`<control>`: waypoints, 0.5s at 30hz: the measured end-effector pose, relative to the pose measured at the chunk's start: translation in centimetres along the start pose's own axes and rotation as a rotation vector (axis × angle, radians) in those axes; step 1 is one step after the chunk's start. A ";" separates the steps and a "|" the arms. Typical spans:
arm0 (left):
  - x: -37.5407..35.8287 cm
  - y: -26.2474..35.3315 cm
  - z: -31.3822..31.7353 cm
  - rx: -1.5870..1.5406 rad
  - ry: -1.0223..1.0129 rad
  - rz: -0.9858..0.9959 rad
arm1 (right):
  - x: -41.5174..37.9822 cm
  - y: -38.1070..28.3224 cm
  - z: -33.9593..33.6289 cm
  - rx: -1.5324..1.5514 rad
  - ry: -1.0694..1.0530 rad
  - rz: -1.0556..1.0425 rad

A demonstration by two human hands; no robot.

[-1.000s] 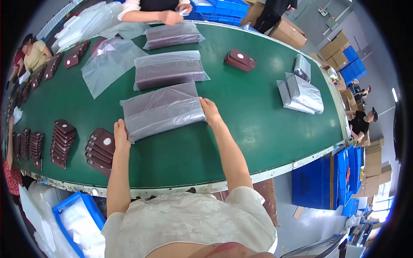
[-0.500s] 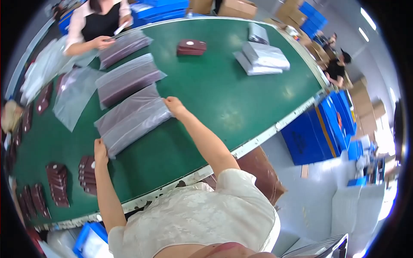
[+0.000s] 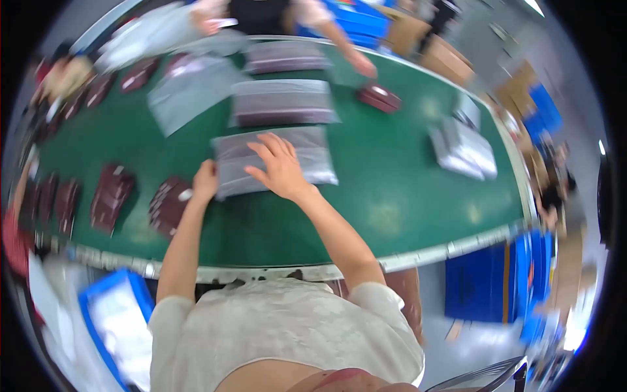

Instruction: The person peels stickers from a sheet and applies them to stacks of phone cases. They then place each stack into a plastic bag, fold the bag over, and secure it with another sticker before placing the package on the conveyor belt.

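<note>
A clear plastic bag with dark maroon contents [image 3: 307, 147] lies flat on the green table [image 3: 405, 189], nearest to me. My right hand [image 3: 279, 166] rests on top of it with fingers spread. At the bag's left edge, my left hand [image 3: 206, 179] has its fingers closed on the corner. Beyond lie a second filled bag [image 3: 284, 102] and a third one [image 3: 287, 56]. Stacks of maroon packets [image 3: 171, 206] stand left of my left hand.
Across the table a co-worker's hand [image 3: 361, 63] reaches by a small maroon stack [image 3: 379, 97]. Folded silvery bags [image 3: 465, 149] lie at the right. Empty clear bags [image 3: 192, 91] are at the back left. A blue bin [image 3: 480, 282] stands beyond the table edge.
My view has turned. My right hand has left the bag's right corner and now lies open on its top. The co-worker's arm has stretched out toward the small maroon stack.
</note>
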State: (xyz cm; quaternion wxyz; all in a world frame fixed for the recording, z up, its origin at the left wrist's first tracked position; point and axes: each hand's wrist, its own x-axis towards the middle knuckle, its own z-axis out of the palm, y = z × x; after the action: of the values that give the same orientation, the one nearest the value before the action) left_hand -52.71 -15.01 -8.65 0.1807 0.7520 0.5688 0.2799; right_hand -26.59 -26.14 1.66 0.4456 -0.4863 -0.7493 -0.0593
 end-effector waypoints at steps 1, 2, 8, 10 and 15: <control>-1.1 2.0 -1.7 -0.015 0.050 0.077 | -0.7 -0.6 2.2 -0.009 -0.096 -0.016; -2.7 4.5 -3.6 -0.138 0.113 0.066 | -1.6 -0.8 3.9 -0.032 -0.192 -0.036; -14.8 3.6 -12.8 -0.012 0.600 -0.018 | 1.9 -1.3 4.0 0.067 -0.406 0.146; -18.7 -1.3 -11.1 -0.271 0.683 -0.349 | 4.2 -4.2 4.5 0.201 -0.333 0.077; -20.2 2.3 -12.0 -1.268 0.665 -0.736 | 5.1 -10.6 12.1 0.419 -0.504 0.092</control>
State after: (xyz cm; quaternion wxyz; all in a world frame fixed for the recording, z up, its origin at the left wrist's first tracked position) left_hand -62.48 -35.56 -2.34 0.4751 0.1481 0.5369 0.6812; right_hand -42.93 -21.83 1.79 0.3388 -0.4168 -0.8091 0.2384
